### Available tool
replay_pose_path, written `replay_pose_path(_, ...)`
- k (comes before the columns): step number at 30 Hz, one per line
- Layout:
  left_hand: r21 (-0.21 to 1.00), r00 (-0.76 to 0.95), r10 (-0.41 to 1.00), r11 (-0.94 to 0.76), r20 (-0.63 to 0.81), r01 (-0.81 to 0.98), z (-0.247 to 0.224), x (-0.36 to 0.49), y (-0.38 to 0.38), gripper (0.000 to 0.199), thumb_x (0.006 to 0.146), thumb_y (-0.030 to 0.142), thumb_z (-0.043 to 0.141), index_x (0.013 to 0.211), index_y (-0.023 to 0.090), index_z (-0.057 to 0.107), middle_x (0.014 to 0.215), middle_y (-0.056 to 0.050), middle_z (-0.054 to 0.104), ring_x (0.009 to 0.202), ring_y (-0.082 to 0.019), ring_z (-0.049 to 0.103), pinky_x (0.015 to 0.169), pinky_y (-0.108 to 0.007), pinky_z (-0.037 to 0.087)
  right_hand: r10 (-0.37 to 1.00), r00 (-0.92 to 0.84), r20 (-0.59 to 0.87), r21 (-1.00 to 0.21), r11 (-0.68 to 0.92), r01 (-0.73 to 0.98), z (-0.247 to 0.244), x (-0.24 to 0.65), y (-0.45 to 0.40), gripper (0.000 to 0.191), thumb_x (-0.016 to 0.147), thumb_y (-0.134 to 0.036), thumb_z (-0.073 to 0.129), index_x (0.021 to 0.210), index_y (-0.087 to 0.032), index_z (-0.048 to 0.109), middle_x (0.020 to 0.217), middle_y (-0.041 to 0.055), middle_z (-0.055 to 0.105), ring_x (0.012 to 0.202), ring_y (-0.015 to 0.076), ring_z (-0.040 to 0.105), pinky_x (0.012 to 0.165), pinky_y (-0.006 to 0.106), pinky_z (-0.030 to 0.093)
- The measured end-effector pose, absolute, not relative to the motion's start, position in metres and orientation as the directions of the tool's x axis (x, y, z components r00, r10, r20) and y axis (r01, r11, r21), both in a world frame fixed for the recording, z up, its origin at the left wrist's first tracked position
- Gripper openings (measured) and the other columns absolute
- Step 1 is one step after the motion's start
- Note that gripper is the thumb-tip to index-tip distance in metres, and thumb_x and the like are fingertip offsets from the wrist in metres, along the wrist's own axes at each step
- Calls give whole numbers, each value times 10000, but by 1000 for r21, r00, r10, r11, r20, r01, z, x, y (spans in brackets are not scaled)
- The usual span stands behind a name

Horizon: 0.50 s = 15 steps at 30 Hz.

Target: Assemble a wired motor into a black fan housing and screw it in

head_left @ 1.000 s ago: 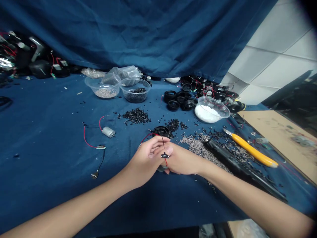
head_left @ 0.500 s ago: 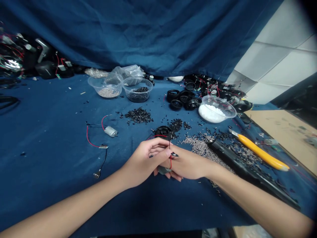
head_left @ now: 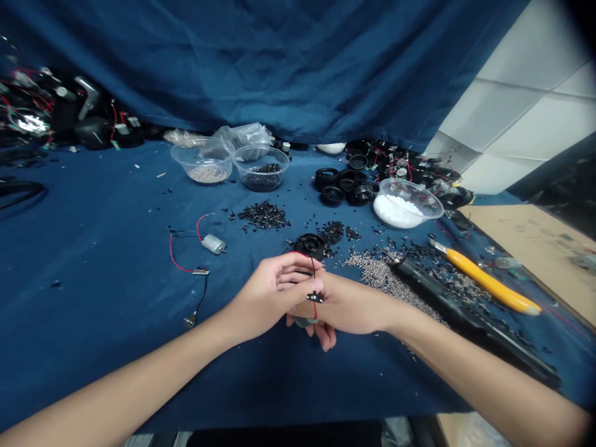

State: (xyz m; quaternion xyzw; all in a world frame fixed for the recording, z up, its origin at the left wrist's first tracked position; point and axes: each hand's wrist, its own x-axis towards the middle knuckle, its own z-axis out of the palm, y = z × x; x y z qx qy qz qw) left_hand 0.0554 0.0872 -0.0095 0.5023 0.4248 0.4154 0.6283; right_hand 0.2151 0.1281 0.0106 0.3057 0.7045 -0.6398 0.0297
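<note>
My left hand (head_left: pixel 272 288) and my right hand (head_left: pixel 351 304) meet in front of me, fingers bent and overlapping. Between them shows a grey rounded part (head_left: pixel 306 321), mostly hidden by my right hand, whose fingers curl beneath it. A red wire and a small black connector piece (head_left: pixel 315 297) lie by my left thumb, which presses toward my right hand. Just beyond my fingers is a round black plastic housing (head_left: pixel 310 244); whether it is held or rests on the cloth I cannot tell. Left of them lie a small motor (head_left: pixel 213 244) and a wired circuit board (head_left: pixel 201 272).
Piles of black screws (head_left: pixel 264 215) and silver screws (head_left: pixel 388 276) lie on the blue cloth. A black electric screwdriver (head_left: pixel 465 316) and a yellow utility knife (head_left: pixel 488 280) are at right. Behind stand a bowl of white material (head_left: pixel 404 208) and a bowl of black screws (head_left: pixel 261 177).
Both hands stay together and have shifted slightly left. The small black connector has turned and moved left and slightly down; the right hand's lower fingers reach further down. The view has shifted slightly.
</note>
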Motion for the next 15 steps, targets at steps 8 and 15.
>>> replay_pose_path(8, 977, 332, 931, 194, -154, -90, 1, 49, 85, 287, 868, 344, 619, 1046, 119, 619, 891, -82, 695, 739, -199, 675, 615, -282, 537, 434, -812, -390, -907, -32, 419, -3, 218, 127, 473, 886, -557, 562, 821, -99, 662, 585, -5, 579, 424, 51, 556, 385, 121, 468)
replay_pose_path(15, 972, 387, 914, 186, -119, -142, -11, 56, 81, 306, 871, 350, 643, 1116, 174, 595, 906, -53, 686, 647, -164, 674, 517, -226, 482, 566, -780, -267, -928, 68, 367, 1, 210, 119, 137, 865, -251, 587, 928, -163, 671, 899, 17, 633, 484, 10, 530, 326, 75, 369)
